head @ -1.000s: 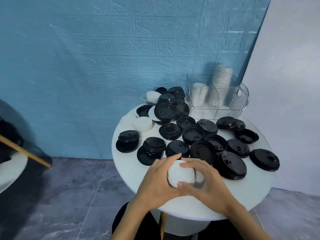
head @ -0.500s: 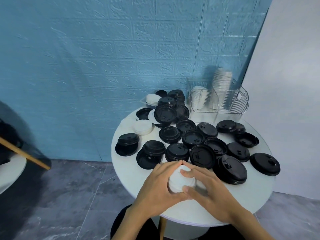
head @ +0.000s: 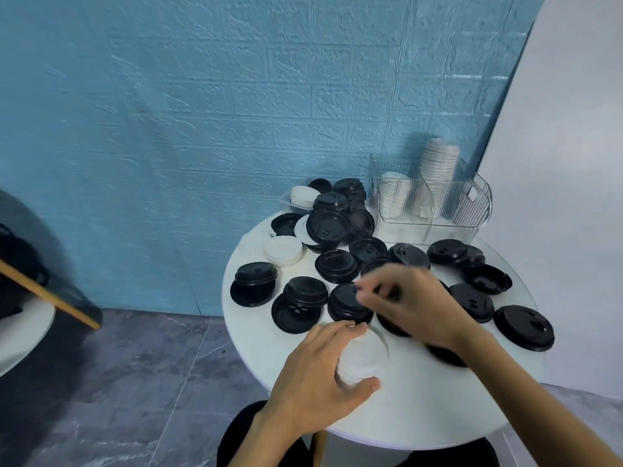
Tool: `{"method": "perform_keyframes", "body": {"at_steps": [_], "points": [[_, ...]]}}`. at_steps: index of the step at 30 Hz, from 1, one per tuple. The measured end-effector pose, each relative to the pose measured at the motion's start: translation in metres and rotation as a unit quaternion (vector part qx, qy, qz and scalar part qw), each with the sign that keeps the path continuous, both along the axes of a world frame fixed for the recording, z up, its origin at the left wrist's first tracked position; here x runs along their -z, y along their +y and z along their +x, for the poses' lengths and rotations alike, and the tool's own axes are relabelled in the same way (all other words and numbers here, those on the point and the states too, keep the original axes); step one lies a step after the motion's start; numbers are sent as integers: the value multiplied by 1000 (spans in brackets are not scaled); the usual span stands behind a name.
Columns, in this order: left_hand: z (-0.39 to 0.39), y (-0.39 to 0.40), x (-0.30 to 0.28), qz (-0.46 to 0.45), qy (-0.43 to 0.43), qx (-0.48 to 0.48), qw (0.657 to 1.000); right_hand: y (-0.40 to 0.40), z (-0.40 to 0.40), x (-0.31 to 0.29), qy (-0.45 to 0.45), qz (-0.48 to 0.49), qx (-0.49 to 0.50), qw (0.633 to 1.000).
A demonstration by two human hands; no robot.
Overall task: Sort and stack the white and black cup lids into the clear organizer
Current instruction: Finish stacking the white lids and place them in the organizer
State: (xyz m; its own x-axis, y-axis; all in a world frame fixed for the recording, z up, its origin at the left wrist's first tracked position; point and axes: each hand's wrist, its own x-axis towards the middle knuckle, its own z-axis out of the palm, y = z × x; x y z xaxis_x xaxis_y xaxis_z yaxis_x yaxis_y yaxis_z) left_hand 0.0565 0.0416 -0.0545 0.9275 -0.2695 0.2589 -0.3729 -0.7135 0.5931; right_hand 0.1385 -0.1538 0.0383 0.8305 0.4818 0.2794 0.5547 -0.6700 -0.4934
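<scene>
While black lids [head: 337, 265] are covering the table [head: 421, 409] at lower right, white stacks are already standing in the organizer [head: 472, 210] at upper right. The left hand [head: 313, 382] is gripping a white stack [head: 362, 360] at lower centre. The right hand [head: 414, 305] is reaching over the black lids, blurred; its grip cannot be told. Judged step: gathering whites. The next move likely calls for carrying the stack to the organizer.
</scene>
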Motion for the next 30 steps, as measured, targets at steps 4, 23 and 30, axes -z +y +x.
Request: {"method": "perform_keyframes", "body": {"at_steps": [4, 23, 30], "points": [[1, 1, 0, -8, -1, 6, 1000, 33, 81, -4, -43, 12, 49, 998], [3, 3, 0, -32, 4, 10, 999, 39, 122, 4, -108, -8, 94, 990], [5, 3, 3, -36, 1, 8, 999, -19, 89, 10, -63, -115, 149, 980]]}}
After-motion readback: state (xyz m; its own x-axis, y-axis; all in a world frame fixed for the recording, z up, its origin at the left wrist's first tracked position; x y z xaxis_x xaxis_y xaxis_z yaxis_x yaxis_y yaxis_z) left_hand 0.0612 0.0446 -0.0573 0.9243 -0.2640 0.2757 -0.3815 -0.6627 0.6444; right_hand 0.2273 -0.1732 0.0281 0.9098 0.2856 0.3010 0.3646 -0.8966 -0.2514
